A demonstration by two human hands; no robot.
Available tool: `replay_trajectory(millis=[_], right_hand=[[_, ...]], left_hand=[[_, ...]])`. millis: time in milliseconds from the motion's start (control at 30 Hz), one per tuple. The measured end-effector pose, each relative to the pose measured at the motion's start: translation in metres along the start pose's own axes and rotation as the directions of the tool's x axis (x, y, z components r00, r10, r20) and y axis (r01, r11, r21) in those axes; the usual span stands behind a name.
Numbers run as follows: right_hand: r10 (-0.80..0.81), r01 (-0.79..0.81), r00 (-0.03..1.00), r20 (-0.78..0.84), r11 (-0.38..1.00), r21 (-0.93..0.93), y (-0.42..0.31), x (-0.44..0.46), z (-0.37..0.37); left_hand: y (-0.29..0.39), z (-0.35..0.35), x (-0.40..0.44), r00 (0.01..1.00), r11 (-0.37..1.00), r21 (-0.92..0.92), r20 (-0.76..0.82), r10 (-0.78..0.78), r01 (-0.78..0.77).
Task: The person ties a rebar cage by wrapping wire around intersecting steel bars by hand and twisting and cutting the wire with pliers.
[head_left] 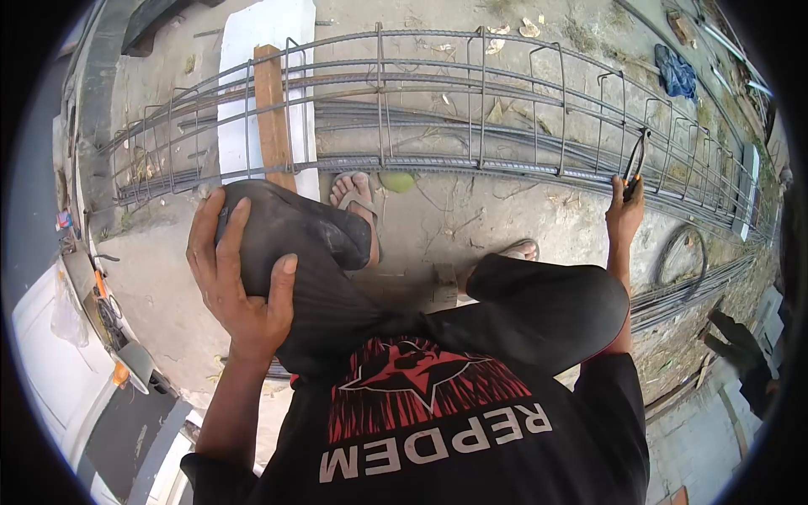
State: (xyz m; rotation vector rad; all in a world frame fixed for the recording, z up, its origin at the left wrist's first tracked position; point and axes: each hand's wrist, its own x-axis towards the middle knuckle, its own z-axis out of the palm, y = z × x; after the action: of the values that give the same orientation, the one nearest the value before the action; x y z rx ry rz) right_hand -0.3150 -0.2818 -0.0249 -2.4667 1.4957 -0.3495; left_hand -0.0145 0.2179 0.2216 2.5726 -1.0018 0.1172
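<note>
Steel bars bent and joined into a long cage (380,101) run across the far part of the concrete ground (505,215), from near its left edge to near its right edge, where the slimmer bars crowd together and become hard to separate. The wearer's left hand (244,282) rests on the left knee (265,210) with fingers and thumb spread, while the palm is hidden against the dark cloth. The right hand (624,215) is closed around the handles of a pair of pincers (635,164) at the cage's near side, toward its right end. The fingers cover much of the handles, though some orange shows; the tool's head reaches up among the bars, and whether it grips one cannot be told. Toward the left end, a brown timber (271,109) and a white board (240,50) cross beneath the cage, partly hidden by its bars. A rounded green object (397,181) lies beside the sandalled left foot (353,192); its nature is unclear. Beyond the cage, toward the ground's far right corner, lies crumpled blue cloth (676,71). Nearer, by the right edge, a dark wire coil (682,261) partly overlaps loose rods (694,292). Another person (745,349) shows at the far right, mostly lost in shadow and cut off by the black rim.
</note>
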Motion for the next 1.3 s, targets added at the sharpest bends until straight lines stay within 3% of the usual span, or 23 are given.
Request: replay_trajectory(millis=[67,100,133,200,233,267,367,400,433,467,500,533,600,633,667,700,733,800,867,967,1000,1033,1300], right_hand=[[0.148,-0.205,0.966,0.212,0.939,0.277,0.001,0.002,-0.009],[-0.012,-0.042,0.983,0.184,0.956,0.290,0.011,0.007,-0.013],[0.057,-0.175,0.940,0.336,0.928,0.330,0.009,0.009,-0.024],[0.051,-0.128,0.964,0.263,0.950,0.286,0.002,0.007,-0.040],[0.131,-0.323,0.900,0.416,0.841,0.434,-0.010,0.002,-0.060],[0.160,-0.407,0.885,0.438,0.723,0.558,-0.025,-0.006,-0.073],[0.128,-0.467,0.884,0.450,0.212,0.858,-0.083,-0.036,-0.126],[-0.021,-0.413,0.908,0.419,0.132,0.901,-0.095,-0.040,-0.142],[-0.097,-0.384,0.908,0.408,0.197,0.902,-0.110,-0.039,-0.159],[-0.167,-0.343,0.906,0.388,0.245,0.907,-0.129,-0.037,-0.178],[-0.095,-0.248,0.937,0.335,0.492,0.834,-0.164,-0.039,-0.196],[-0.125,-0.055,0.955,0.267,0.814,0.578,-0.199,-0.042,-0.212],[-0.275,0.188,0.944,0.180,0.901,0.390,-0.245,-0.037,-0.217],[-0.436,0.418,0.888,0.149,0.898,0.137,-0.256,-0.024,-0.213],[-0.582,0.604,0.795,0.172,0.786,-0.130,-0.267,-0.015,-0.208],[-0.619,0.657,0.752,0.226,0.735,-0.170,-0.306,-0.027,-0.210],[-0.614,0.676,0.733,0.291,0.704,-0.217,-0.327,-0.029,-0.199],[-0.692,0.818,0.552,0.465,0.343,-0.461,-0.357,-0.024,-0.171],[-0.713,0.834,0.446,0.542,0.110,-0.541,-0.377,-0.028,-0.136],[-0.841,0.825,0.270,0.470,-0.050,-0.563,-0.383,-0.021,-0.090],[-0.793,0.811,0.304,0.528,-0.075,-0.580,-0.391,-0.024,-0.082],[-0.793,0.803,0.305,0.528,-0.085,-0.591,-0.396,-0.023,-0.075],[-0.793,0.734,0.227,0.566,-0.242,-0.634,-0.427,-0.031,-0.070]], left_hand=[[-0.007,0.014,-0.006,0.995,0.999,-0.043,-0.093,0.027,-0.031],[-0.010,0.018,-0.006,0.987,0.996,-0.076,-0.153,0.041,-0.053],[-0.013,0.020,-0.005,0.979,0.993,-0.090,-0.193,0.058,-0.076],[-0.018,0.017,-0.005,0.964,0.981,-0.165,-0.259,0.059,-0.104],[-0.020,0.015,-0.006,0.947,0.973,-0.198,-0.317,0.054,-0.122],[-0.022,0.013,-0.008,0.926,0.963,-0.228,-0.374,0.050,-0.144],[-0.031,-0.005,-0.015,0.924,0.823,-0.567,-0.324,-0.201,-0.020],[-0.031,-0.008,-0.007,0.908,0.614,-0.787,-0.296,-0.297,-0.056],[-0.030,-0.009,0.001,0.899,0.354,-0.929,-0.244,-0.365,-0.108],[-0.029,-0.006,0.010,0.895,0.346,-0.931,-0.249,-0.370,-0.116],[-0.026,0.000,0.023,0.902,0.078,-0.995,-0.095,-0.421,-0.068],[-0.023,0.009,0.038,0.904,-0.201,-0.979,0.071,-0.421,-0.017],[-0.023,0.060,0.072,0.849,-0.443,-0.892,0.299,-0.436,0.086],[-0.018,0.095,0.084,0.775,-0.452,-0.877,0.398,-0.490,0.164],[-0.016,0.140,0.090,0.681,-0.469,-0.850,0.492,-0.542,0.240],[-0.020,0.215,0.087,0.686,-0.378,-0.847,0.526,-0.503,0.373],[-0.016,0.248,0.080,0.683,-0.250,-0.876,0.480,-0.551,0.413],[0.001,0.284,0.053,0.662,0.043,-0.900,0.286,-0.693,0.434],[0.006,0.241,0.040,0.720,0.123,-0.892,0.262,-0.643,0.435],[0.013,0.225,0.041,0.799,0.304,-0.855,0.190,-0.571,0.421],[0.016,0.224,0.041,0.817,0.401,-0.824,0.123,-0.564,0.401],[0.018,0.217,0.041,0.805,0.359,-0.804,0.230,-0.547,0.474],[0.018,0.197,0.039,0.835,0.393,-0.797,0.235,-0.497,0.458]])
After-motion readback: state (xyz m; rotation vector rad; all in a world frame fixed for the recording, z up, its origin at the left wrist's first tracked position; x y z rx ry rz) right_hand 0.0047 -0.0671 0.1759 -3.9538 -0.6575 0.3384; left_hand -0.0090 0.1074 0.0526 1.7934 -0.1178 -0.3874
